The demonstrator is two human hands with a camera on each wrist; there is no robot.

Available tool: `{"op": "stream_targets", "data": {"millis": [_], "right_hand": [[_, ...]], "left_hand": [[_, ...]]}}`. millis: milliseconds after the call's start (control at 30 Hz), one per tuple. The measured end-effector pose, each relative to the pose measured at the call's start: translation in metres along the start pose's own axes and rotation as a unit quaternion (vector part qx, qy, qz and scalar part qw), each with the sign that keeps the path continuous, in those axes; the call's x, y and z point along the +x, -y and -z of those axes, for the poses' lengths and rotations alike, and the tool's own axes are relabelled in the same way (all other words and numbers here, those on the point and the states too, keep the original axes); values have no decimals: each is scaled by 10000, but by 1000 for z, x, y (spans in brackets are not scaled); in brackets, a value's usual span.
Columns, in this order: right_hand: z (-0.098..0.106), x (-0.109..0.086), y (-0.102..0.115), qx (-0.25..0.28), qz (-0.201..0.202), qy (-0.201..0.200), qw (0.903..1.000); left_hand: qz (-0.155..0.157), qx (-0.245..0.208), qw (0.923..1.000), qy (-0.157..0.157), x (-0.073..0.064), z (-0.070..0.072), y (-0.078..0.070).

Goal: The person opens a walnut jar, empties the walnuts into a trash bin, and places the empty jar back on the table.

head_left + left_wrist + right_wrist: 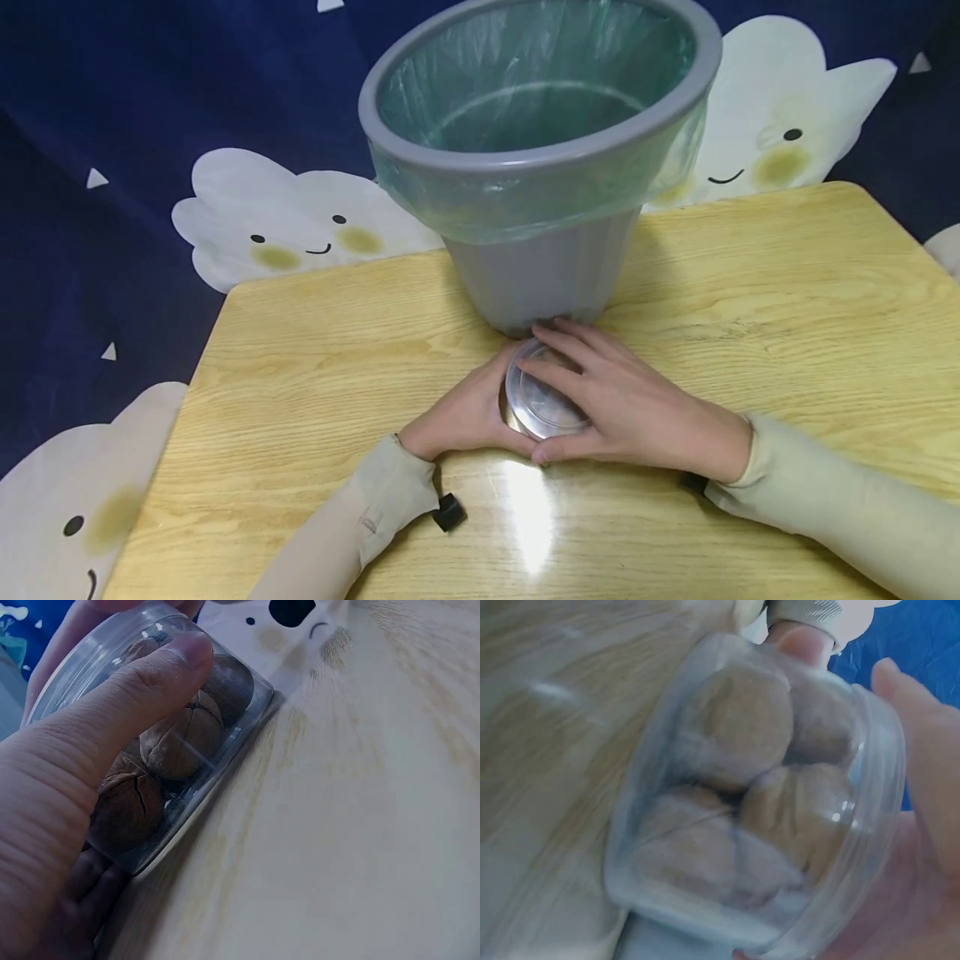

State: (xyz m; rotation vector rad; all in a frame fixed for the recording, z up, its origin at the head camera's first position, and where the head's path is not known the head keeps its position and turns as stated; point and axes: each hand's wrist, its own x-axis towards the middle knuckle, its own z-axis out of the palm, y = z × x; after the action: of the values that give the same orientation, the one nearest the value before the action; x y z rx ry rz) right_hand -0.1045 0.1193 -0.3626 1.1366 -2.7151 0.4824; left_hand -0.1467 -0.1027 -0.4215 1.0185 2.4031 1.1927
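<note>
A clear plastic jar (551, 402) with a transparent round lid stands on the wooden table, just in front of the bin. Several round brown nuts (184, 739) with cracked shells show through its wall in both wrist views. My left hand (468, 414) grips the jar's left side, its thumb across the near wall and its other fingers mostly hidden behind. From the right, my right hand (633, 398) holds the lid's rim, fingers spread over the far edge and thumb at the near edge. The two thumbs meet in front of the jar.
A grey bin (543, 279) lined with a green plastic bag (517, 200) stands behind the jar. The wooden table (322, 358) extends to both sides. A dark blue curtain (112, 275) with smiling clouds hangs behind. Black straps or devices (449, 512) show at the sleeve cuffs.
</note>
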Motion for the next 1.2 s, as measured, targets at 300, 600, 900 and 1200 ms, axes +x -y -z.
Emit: {"op": "stream_targets", "data": {"millis": [300, 600, 900, 1200], "right_hand": [[-6, -3, 15, -352, -510, -358, 9974], [-10, -3, 22, -833, -624, -625, 9926], [-12, -2, 18, -821, -509, -526, 9939], [-15, -3, 16, -728, -444, -521, 9950]], "left_hand": [[-124, 91, 9999, 78, 3, 0, -2], [-257, 85, 9996, 83, 4, 3, -5], [-118, 21, 9999, 54, 3, 1, -2], [-74, -175, 9998, 44, 2, -1, -2]]}}
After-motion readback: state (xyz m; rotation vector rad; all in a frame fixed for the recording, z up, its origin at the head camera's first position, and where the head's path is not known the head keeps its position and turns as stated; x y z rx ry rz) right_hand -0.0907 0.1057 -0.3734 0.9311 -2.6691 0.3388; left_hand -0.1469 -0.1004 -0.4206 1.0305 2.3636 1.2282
